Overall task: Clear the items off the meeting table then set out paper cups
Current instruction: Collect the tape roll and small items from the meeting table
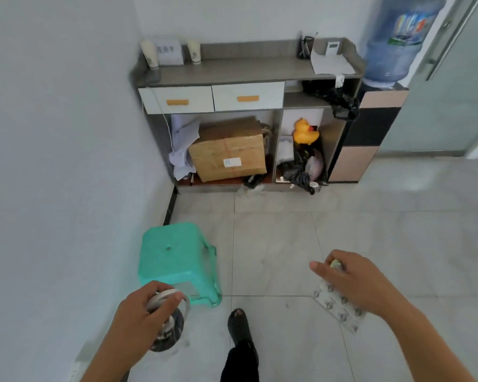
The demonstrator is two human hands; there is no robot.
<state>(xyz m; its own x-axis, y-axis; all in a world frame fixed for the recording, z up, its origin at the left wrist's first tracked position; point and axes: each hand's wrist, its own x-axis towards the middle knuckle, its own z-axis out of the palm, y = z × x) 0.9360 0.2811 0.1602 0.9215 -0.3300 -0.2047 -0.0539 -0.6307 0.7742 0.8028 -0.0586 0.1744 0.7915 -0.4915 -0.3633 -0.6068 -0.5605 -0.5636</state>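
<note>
My left hand [141,312] grips rolls of tape [167,323], white rings on top and a dark roll hanging below. My right hand [348,279] holds a clear blister sheet [337,307] and pinches a small yellow-green item [335,263] between its fingers. Both hands are low in the view, over the tiled floor. Ahead stands a grey cabinet [232,71] against the wall. Two stacks of paper cups [150,55] [193,52] stand on its top at the left, with a name card [169,52] between them. The meeting table is not in view.
A green plastic stool [174,260] stands by the left wall, just beyond my left hand. The cabinet holds a cardboard box [228,150], loose papers, a yellow rubber duck [305,132] and black bags. A water dispenser [398,40] and a glass door [453,78] are at the right.
</note>
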